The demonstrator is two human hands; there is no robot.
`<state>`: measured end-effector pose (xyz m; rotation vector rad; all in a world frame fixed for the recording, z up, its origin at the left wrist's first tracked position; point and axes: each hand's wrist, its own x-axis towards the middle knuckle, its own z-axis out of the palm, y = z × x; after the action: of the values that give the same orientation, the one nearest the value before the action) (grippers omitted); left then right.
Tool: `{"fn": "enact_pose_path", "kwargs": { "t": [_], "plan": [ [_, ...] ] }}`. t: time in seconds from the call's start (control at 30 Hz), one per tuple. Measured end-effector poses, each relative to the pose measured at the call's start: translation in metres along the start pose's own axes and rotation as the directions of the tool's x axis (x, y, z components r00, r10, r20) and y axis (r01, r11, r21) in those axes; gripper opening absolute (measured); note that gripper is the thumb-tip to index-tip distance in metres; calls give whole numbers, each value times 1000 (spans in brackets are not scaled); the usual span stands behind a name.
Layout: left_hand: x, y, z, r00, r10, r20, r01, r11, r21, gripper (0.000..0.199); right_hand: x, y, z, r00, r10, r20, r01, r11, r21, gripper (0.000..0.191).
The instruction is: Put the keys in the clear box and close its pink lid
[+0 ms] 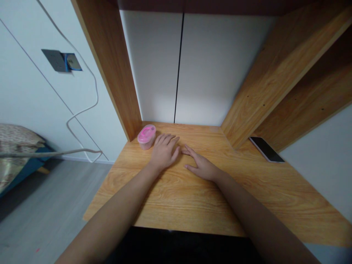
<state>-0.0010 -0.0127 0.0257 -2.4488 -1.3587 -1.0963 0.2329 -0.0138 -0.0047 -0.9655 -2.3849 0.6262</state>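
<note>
Near the far left corner of the tabletop (165, 209): one pink-lidded plastic container (146, 136), upright, contents not discernible, oval lid with long axis running from 8 o'clock to 2 o'clock. Nearest member: left hand (164, 152), with the container at its 10 o'clock and fingertips just beside the container wall; contact not confirmed from this angle. Left grip released: palm down, fingers spread on the wood, nothing held. Right hand (199, 165) farther from the container, near mid-tabletop, also palm down, grip released and empty, fingertips just beside the left hand. No object between left fingertips and container.

Surroundings, for reference. At 2 o'clock from the hands: black smartphone (266, 149), lying flat near the foot of a wooden shelf board (286, 62). At 12 o'clock: white back panel (151, 66) with a black vertical seam, beyond the tabletop. At 10 o'clock: wooden side panel (110, 62), just past the container. Farther out at 10 o'clock: dark wall socket plate (55, 60) and a white cable (96, 91) looping down the wall. At 9 o'clock, beyond the tabletop edge: bed with patterned bedding (16, 146), above a gray floor (46, 198).
</note>
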Motion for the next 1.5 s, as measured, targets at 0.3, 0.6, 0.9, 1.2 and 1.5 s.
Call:
{"fn": "enact_pose_path", "kwargs": {
  "t": [0.3,0.6,0.9,1.2,1.5],
  "plan": [
    [3,1,-12,894,-385,-227,437,860,264,57,0,-4,-2,1000,13,7,-13,1000,2,82],
    [-2,-15,-2,858,-503,-104,502,778,377,58,0,-2,-2,1000,17,24,-16,999,-30,72],
    [0,-18,-7,867,-497,-22,461,786,412,53,0,-5,-6,999,21,42,-19,999,-50,65],
    [-1,-26,5,990,-125,61,118,988,97,51,0,-4,-4,1000,-21,-19,20,999,-41,63],
    [0,-10,3,987,89,132,-62,979,-196,53,2,-9,-13,969,-10,-245,-4,998,-56,35]
  ]
}}
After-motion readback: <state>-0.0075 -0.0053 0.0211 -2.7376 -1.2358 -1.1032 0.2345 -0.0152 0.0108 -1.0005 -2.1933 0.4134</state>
